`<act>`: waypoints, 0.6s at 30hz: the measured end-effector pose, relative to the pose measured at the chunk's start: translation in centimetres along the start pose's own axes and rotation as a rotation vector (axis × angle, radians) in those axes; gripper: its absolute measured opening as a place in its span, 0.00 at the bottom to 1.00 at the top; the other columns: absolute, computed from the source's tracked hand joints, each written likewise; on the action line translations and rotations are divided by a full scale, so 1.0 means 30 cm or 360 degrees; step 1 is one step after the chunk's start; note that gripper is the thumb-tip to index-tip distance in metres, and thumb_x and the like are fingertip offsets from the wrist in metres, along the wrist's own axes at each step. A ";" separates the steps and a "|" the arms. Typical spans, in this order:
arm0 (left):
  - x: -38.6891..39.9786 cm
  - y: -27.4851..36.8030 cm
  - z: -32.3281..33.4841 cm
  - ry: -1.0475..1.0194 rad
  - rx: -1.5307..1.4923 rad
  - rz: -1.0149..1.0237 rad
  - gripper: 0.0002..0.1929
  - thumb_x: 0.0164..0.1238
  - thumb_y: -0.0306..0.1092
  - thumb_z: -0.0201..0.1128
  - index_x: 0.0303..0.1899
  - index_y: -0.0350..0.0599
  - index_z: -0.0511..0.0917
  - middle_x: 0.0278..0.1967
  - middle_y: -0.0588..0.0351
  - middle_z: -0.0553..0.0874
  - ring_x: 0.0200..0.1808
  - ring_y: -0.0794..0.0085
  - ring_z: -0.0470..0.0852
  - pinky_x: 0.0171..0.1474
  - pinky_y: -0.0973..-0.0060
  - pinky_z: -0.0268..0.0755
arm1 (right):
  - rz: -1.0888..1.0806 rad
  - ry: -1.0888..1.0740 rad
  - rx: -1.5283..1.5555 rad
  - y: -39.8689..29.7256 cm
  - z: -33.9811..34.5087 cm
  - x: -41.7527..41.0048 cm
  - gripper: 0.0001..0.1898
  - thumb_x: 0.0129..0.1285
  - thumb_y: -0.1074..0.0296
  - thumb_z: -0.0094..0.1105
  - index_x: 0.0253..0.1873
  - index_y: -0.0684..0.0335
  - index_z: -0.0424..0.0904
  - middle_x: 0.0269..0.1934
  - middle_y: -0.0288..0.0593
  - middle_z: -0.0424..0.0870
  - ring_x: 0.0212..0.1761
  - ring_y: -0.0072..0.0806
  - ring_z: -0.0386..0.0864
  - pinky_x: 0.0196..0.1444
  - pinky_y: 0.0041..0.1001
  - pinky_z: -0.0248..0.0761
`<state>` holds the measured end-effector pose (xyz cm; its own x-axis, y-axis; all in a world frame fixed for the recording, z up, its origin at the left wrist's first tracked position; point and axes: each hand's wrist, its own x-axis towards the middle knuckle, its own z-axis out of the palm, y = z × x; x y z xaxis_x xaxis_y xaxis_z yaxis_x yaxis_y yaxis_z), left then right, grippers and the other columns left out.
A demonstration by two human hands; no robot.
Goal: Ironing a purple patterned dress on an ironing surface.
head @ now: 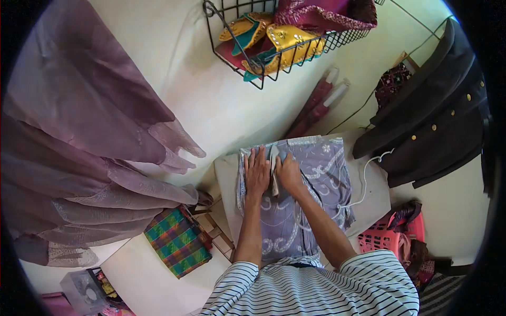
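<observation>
A purple-grey garment with a white pattern (pixel 272 225) lies spread over a surface with a pale cover (pixel 371 193). My right hand (pixel 288 173) grips the handle of a clothes iron (pixel 273 162), which rests on the garment near its far edge. Part of the iron is hidden by that hand. Just left of the iron, my left hand (pixel 257 170) presses flat on the cloth with its fingers a little apart. A white cord (pixel 364 181) runs across the right side of the garment and cover.
Purple garments (pixel 99 98) hang at left, a dark buttoned jacket (pixel 431 110) at right. Above, a black wire basket (pixel 290 55) holds yellow decorated items. A folded plaid cloth (pixel 180 241) lies lower left; a pink laundry basket (pixel 379 239) stands lower right.
</observation>
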<state>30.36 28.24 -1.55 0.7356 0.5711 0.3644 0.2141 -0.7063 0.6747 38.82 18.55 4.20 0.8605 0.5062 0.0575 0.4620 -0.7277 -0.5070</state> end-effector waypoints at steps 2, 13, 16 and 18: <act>-0.002 -0.001 0.004 -0.0020 0.0366 0.0032 0.27 0.84 0.47 0.46 0.77 0.49 0.67 0.78 0.51 0.69 0.81 0.51 0.61 0.82 0.46 0.43 | 0.0007 0.0016 -0.0014 -0.036 0.015 0.033 0.23 0.76 0.53 0.56 0.53 0.74 0.72 0.40 0.75 0.84 0.42 0.69 0.85 0.44 0.55 0.80; 0.008 0.064 0.042 0.0009 0.0501 0.0078 0.27 0.80 0.48 0.54 0.74 0.51 0.73 0.79 0.51 0.67 0.82 0.52 0.57 0.83 0.45 0.41 | -0.0019 0.0101 -0.0121 0.089 -0.098 -0.011 0.24 0.75 0.52 0.58 0.50 0.74 0.70 0.31 0.74 0.83 0.36 0.70 0.84 0.35 0.57 0.79; 0.019 0.063 0.107 -0.0058 0.0690 -0.0116 0.27 0.81 0.45 0.54 0.74 0.44 0.71 0.78 0.47 0.66 0.82 0.49 0.57 0.82 0.43 0.42 | -0.0038 0.0043 -0.0190 0.097 -0.071 -0.037 0.24 0.76 0.51 0.57 0.52 0.74 0.70 0.33 0.74 0.84 0.37 0.70 0.84 0.39 0.57 0.80; 0.024 0.031 0.138 0.0024 -0.0287 0.0158 0.26 0.82 0.42 0.52 0.73 0.37 0.70 0.77 0.42 0.68 0.80 0.47 0.61 0.82 0.46 0.46 | -0.0050 -0.0067 -0.0123 0.012 -0.107 -0.087 0.25 0.76 0.50 0.56 0.52 0.74 0.69 0.33 0.76 0.83 0.36 0.71 0.84 0.40 0.58 0.80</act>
<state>33.75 26.27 -3.30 0.7374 0.5093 0.4436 0.0213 -0.6739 0.7385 37.43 15.48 6.64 0.8365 0.5468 0.0353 0.5050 -0.7442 -0.4373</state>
